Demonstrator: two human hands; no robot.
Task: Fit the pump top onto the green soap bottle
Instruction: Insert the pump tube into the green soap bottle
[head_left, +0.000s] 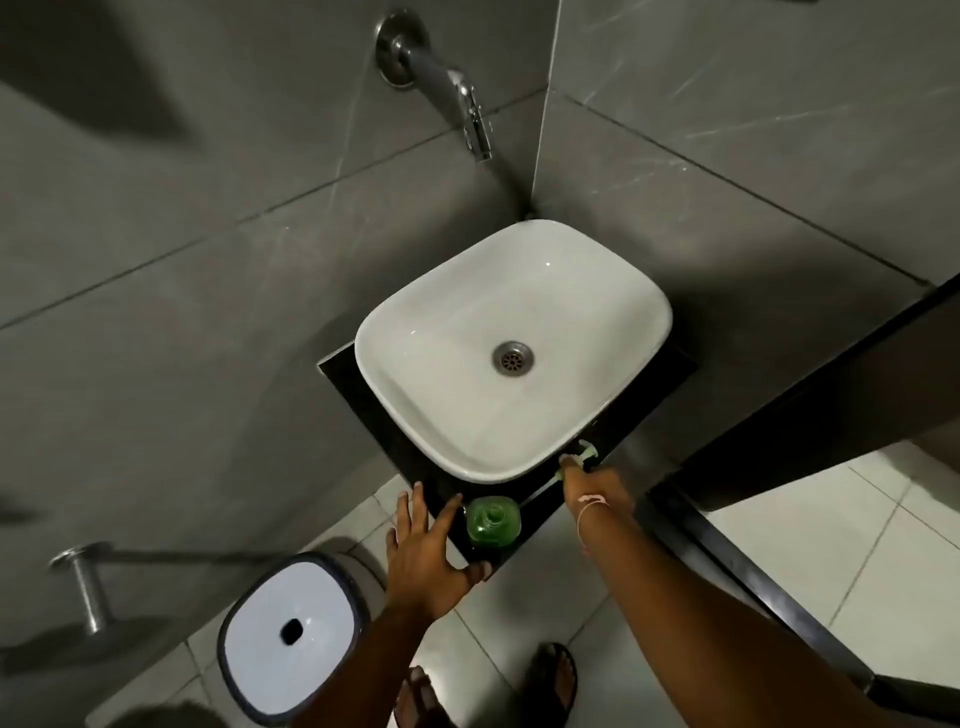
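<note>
The green soap bottle (493, 519) stands upright with a bare neck on the front corner of the black counter (363, 395). My left hand (426, 556) is just left of it, fingers spread and holding nothing, with the thumb near the bottle's base. The pale pump top (586, 451) lies to the right against the basin's front corner. Its thin tube (543, 486) points back toward the bottle. My right hand (597, 491) reaches in from the right, and its fingertips pinch the pump top at the collar.
A white basin (447, 447) fills most of the counter, with a wall tap (467, 109) above it. A white-lidded bin (291, 634) stands on the floor at the left. A dark partition edge (753, 582) runs along the right. My sandalled feet (550, 680) are below.
</note>
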